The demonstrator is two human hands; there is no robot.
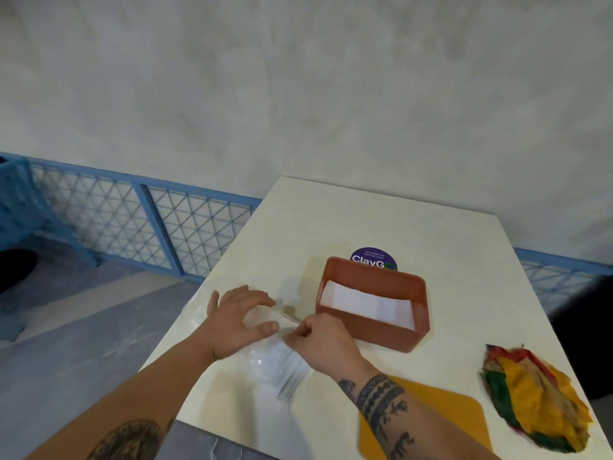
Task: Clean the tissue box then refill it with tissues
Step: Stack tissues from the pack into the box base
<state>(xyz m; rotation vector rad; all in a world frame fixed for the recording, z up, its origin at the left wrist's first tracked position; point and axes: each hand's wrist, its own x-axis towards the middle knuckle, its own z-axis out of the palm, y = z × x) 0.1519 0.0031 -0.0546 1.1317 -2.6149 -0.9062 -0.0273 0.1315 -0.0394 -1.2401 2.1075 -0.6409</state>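
A terracotta-coloured open tissue box (381, 330) stands on the cream table (464, 293), with a layer of white tissues (365, 302) lying inside it. Just left of the box lies a clear plastic pack of white tissues (282, 366), blurred. My left hand (238, 318) hovers over the pack's far end with its fingers spread and curved. My right hand (323, 343) sits on the pack next to the box's near-left corner, fingers pinched on the pack's wrapper.
A multicoloured cloth (537, 396) in red, yellow and green lies at the table's right edge. A yellow mat (454, 423) lies under my right forearm. A purple round sticker (373, 258) is behind the box. A blue lattice railing (149, 220) runs along the left.
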